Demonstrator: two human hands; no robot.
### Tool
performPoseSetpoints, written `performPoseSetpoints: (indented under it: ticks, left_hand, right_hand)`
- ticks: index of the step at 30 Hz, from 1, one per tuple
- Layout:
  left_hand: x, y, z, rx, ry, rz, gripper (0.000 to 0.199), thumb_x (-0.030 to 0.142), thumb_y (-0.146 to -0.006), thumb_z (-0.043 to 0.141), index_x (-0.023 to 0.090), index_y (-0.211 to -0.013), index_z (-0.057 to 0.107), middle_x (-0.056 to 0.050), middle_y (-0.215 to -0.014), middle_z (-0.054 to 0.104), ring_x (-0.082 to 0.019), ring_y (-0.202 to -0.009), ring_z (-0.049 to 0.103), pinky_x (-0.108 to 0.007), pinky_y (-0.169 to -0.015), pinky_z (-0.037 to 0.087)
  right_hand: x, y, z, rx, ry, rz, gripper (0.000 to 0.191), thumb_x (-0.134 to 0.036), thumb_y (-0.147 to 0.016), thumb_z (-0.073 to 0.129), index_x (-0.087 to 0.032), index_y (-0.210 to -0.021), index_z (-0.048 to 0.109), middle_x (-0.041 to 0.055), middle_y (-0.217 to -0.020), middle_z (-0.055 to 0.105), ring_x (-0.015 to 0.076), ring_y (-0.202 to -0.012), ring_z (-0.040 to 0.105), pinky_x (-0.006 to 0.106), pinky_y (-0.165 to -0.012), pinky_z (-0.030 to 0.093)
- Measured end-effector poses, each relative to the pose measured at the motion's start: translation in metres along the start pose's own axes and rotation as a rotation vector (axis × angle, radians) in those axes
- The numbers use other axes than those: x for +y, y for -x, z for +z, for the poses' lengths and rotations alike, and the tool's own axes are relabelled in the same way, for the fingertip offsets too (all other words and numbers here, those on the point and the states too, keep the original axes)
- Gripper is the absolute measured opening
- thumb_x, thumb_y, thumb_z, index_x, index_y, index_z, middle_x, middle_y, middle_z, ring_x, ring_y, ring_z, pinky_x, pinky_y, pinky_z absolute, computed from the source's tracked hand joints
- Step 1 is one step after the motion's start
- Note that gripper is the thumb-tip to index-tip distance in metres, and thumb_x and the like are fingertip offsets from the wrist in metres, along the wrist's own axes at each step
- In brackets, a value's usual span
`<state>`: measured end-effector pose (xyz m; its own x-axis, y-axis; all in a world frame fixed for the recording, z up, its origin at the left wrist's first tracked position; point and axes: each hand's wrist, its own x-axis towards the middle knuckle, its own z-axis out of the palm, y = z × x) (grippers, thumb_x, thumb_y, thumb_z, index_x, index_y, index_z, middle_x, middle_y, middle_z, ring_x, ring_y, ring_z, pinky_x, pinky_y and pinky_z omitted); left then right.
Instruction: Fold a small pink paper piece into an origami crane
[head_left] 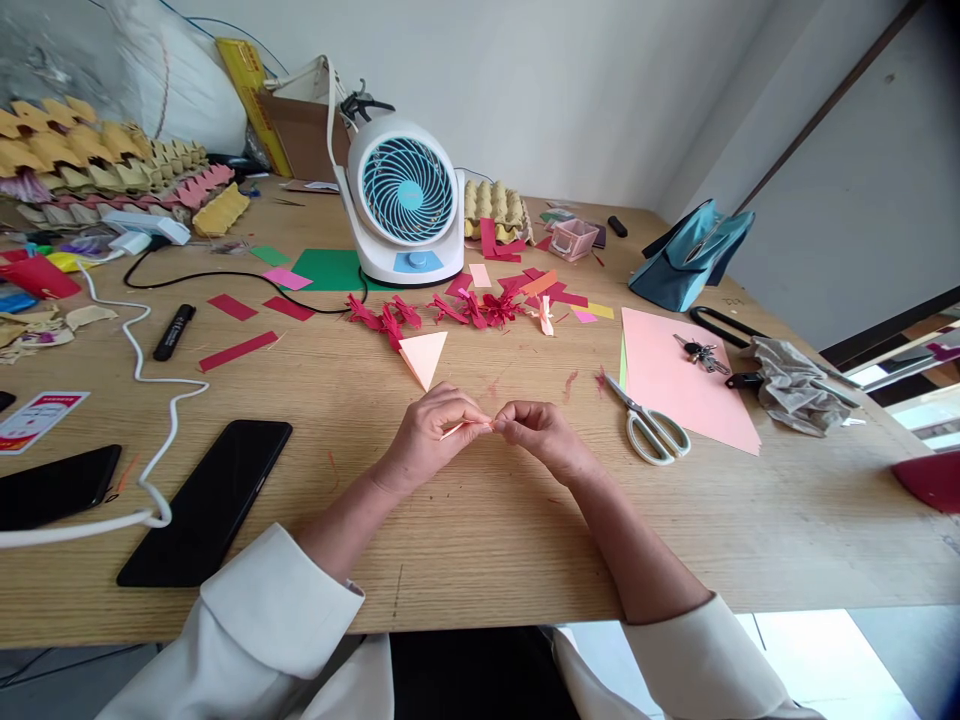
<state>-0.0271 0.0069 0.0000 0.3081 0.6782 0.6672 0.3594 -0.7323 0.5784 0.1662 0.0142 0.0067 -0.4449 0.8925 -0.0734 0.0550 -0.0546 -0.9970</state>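
Note:
My left hand (439,430) and my right hand (536,432) meet above the wooden table, fingertips pinched together on a small strip of pale pink paper (452,431), most of it covered by the fingers. Just beyond my left hand lies a pale pink paper triangle (424,357). Behind it runs a row of crumpled red paper pieces (391,325), with one pale pink twisted piece (545,315) at its right end. Scissors (654,430) with white and grey handles rest open to the right of my right hand.
A white fan (409,200) stands at the back. Pink sheets (675,370) with keys (703,353) and a blue bag (690,255) are at the right. At the left are a black phone (206,505), a white cable (174,420) and a black marker (174,332).

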Motion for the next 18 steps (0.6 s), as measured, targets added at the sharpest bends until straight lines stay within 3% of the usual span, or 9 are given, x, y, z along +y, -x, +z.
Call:
performPoseSetpoints:
  ticks: [12,18]
  left_hand:
    - [0.0040,0.0001,-0.0002,-0.044,-0.202,0.074,0.011,0.020,-0.089,0.063,0.018,-0.078,0.062,-0.002,-0.072,0.066,-0.016,-0.075,0.056,-0.031,-0.073,0.045]
    - [0.0042,0.0007,-0.0006,-0.060,-0.267,0.017,0.012,0.019,-0.090,0.058,0.019,-0.079,0.061,-0.003,-0.075,0.067,-0.018,-0.079,0.056,-0.035,-0.084,0.045]
  right_hand:
    - [0.0023,-0.0012,-0.0016,0.004,-0.001,0.050,0.046,-0.059,-0.069,0.073,-0.017,-0.064,0.055,-0.0056,-0.058,0.038,0.0084,-0.058,0.028,0.026,-0.054,0.020]
    - [0.0021,-0.0014,-0.0019,0.065,0.091,-0.059,0.045,-0.060,-0.075,0.068,-0.017,-0.071,0.058,-0.0041,-0.061,0.043,0.0086,-0.056,0.032,0.025,-0.053,0.024]
